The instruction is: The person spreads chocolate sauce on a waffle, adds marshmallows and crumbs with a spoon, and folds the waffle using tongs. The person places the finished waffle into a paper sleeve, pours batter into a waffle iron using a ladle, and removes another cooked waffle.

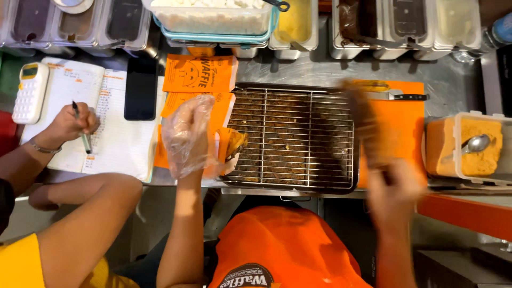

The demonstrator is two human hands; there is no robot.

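My left hand (188, 136), in a clear plastic glove, holds a golden waffle piece (234, 143) in an orange paper sleeve at the left edge of the wire rack (298, 138). My right hand (392, 186) is blurred with motion near the rack's right front corner, and a dark blurred streak (360, 120) rises from it over the rack. I cannot tell what that streak is or whether the hand grips it.
A co-worker's hand (66, 125) at the left writes with a pen in an open ledger (114, 138); a calculator (29, 92) and dark phone (140, 88) lie beside it. Orange paper sleeves (200, 73), a knife (397, 97) on an orange board, a tub (469, 146) with spoon, ingredient bins behind.
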